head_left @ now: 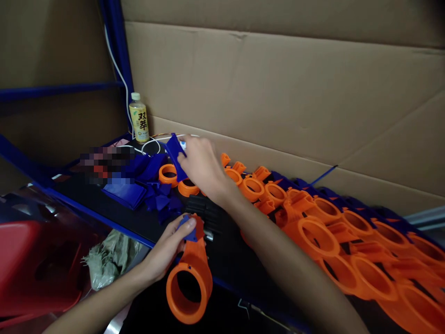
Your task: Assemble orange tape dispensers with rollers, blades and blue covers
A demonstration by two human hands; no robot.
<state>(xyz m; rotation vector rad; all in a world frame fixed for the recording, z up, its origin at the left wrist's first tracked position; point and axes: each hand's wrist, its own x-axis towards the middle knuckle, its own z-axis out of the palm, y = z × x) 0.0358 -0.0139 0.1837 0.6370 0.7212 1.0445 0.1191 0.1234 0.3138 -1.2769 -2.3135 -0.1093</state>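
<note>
At the near edge of the black table [229, 260], the left hand [167, 253] was clamped on an orange ring part [189, 283], fingers wrapped around its neck and the thumb pressed on a small blue insert [190, 234] at the top end. The ring's wide opening hung down past the table's near edge, tilted toward the camera.

Toward the far left corner, the right hand [201, 167] was raised just above the table with its fingers pinched on a blue plastic piece [174, 153], which stuck out to the left of the knuckles. Right below it lay two loose orange rings [168, 174], one beside the other. The two hands were well apart, the right one farther from the person than the left.

Between the hands sat a black ribbed block [205, 208], and to its left a heap of small blue pieces [163, 202] next to a flat blue panel [125, 192]. A long pile of orange parts [347, 246] ran along the far edge out to the right side. A yellow-labelled bottle [139, 118] stood upright in the far left corner, with a white cable [153, 141] looped near its foot. Cardboard sheets [278, 93] rose behind the table. Off the left edge, lower down, were a red plastic object [31, 264] and a crumpled greenish bag [107, 260].
</note>
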